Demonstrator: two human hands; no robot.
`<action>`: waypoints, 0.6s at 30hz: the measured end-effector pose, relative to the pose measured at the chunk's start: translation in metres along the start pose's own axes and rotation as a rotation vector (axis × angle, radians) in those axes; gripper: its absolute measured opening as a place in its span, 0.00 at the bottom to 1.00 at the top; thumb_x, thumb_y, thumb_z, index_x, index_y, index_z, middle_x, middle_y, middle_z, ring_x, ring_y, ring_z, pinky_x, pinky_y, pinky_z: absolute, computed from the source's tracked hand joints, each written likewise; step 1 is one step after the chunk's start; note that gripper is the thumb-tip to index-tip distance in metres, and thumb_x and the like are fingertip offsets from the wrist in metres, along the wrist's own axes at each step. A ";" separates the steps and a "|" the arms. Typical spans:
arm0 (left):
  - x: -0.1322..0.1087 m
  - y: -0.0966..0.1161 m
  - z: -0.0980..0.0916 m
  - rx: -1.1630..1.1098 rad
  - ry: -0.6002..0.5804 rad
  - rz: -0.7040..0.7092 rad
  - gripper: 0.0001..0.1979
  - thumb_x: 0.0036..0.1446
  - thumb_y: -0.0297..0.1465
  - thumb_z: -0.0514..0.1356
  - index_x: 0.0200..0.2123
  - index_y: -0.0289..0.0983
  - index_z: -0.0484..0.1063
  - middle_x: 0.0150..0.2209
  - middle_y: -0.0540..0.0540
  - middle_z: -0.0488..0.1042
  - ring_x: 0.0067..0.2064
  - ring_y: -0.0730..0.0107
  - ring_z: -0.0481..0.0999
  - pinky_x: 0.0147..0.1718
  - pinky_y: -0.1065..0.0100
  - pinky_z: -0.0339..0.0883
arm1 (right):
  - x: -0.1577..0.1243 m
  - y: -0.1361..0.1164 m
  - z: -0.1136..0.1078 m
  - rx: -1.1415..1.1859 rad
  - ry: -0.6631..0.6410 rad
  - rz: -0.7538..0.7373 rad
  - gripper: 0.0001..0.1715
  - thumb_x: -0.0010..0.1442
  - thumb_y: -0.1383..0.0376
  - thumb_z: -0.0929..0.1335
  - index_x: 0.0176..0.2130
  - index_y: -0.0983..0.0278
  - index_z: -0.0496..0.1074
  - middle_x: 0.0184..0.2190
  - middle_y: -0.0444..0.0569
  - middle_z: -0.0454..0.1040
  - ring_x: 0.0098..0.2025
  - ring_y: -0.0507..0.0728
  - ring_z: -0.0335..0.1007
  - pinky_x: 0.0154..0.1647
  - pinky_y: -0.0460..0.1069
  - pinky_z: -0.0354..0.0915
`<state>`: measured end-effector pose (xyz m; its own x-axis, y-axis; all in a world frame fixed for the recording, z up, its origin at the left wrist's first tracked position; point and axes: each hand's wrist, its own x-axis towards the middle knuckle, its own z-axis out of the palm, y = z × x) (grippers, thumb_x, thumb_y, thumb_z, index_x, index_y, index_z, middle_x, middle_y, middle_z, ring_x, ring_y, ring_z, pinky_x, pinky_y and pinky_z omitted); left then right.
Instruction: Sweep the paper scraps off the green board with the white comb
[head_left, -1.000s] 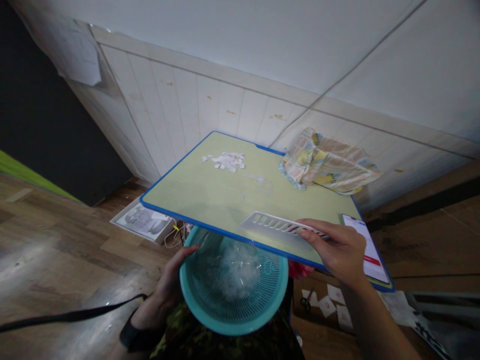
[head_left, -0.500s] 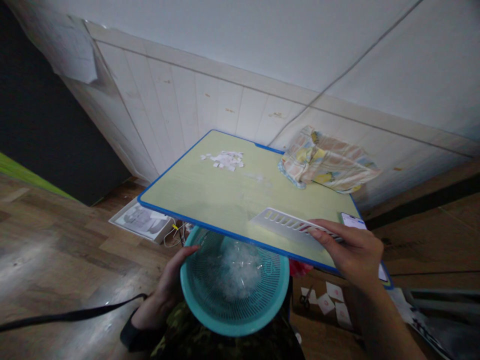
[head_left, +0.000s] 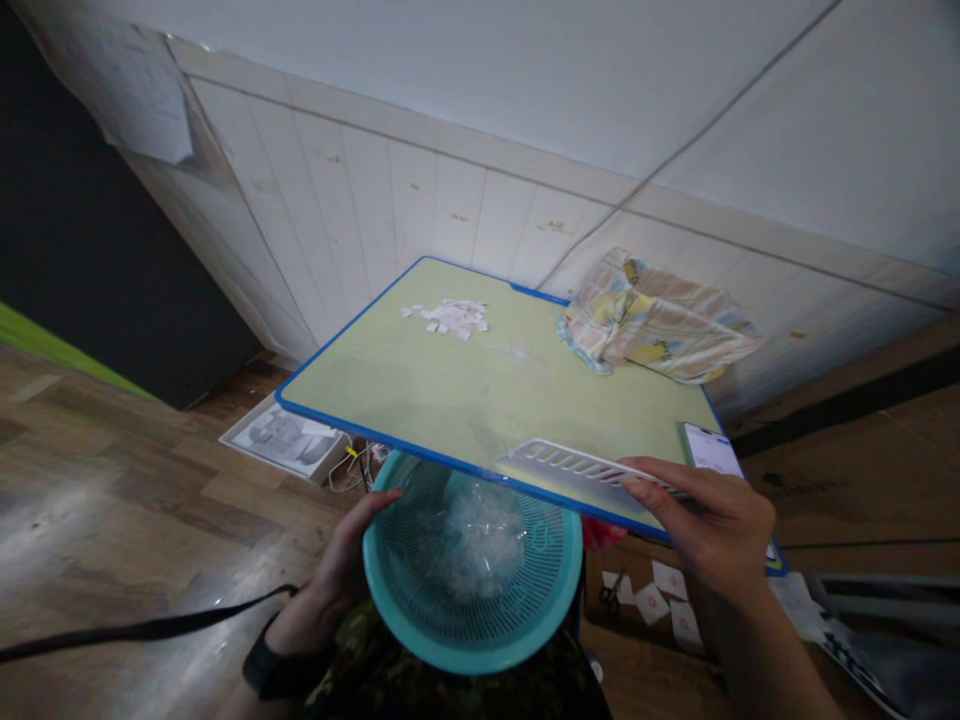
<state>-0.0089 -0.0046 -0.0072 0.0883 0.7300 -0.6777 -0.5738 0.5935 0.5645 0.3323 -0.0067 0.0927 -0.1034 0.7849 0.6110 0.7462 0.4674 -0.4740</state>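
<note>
My left hand (head_left: 349, 548) is closed on the left rim of a turquoise plastic basket (head_left: 472, 655), its thumb over the edge. Clear, shiny bits (head_left: 480, 545) lie in the basket, which sits under the front edge of a pale green table (head_left: 375, 385) with blue trim. In my right hand (head_left: 709, 515) is a white slotted plastic strip (head_left: 562, 468), pinched at its right end. The strip stands on its long edge close to the table's front edge, above the basket. Some small clear bits seem to be at its left end.
A pile of white paper pieces (head_left: 457, 318) lies at the table's back left. Back right is a crumpled patterned cloth (head_left: 652, 320); a phone (head_left: 709, 448) lies by the right edge. Below are scissors (head_left: 611, 592), white cards (head_left: 669, 580) and an open white box (head_left: 281, 440).
My right hand has drawn the slotted strip toward me, from further in on the table to its front edge. My left hand and the basket have barely shifted.
</note>
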 end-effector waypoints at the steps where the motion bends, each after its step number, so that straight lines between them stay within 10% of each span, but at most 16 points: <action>1: 0.001 0.000 -0.001 0.003 0.018 0.010 0.06 0.56 0.26 0.64 0.29 0.33 0.81 0.24 0.42 0.84 0.22 0.61 0.81 0.26 0.65 0.77 | 0.000 0.000 0.000 0.001 0.010 -0.007 0.13 0.57 0.66 0.75 0.40 0.48 0.82 0.34 0.38 0.84 0.27 0.55 0.81 0.27 0.47 0.74; 18: 0.001 0.001 0.002 -0.054 -0.023 -0.040 0.04 0.53 0.26 0.66 0.27 0.33 0.80 0.23 0.42 0.84 0.20 0.61 0.80 0.23 0.65 0.77 | -0.002 -0.002 -0.006 0.076 -0.027 0.002 0.18 0.56 0.69 0.75 0.42 0.46 0.81 0.35 0.37 0.84 0.27 0.54 0.81 0.29 0.47 0.75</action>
<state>-0.0080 -0.0027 -0.0060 0.1301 0.7142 -0.6877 -0.6126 0.6033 0.5107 0.3348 -0.0118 0.0961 -0.1203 0.7960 0.5932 0.6945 0.4944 -0.5226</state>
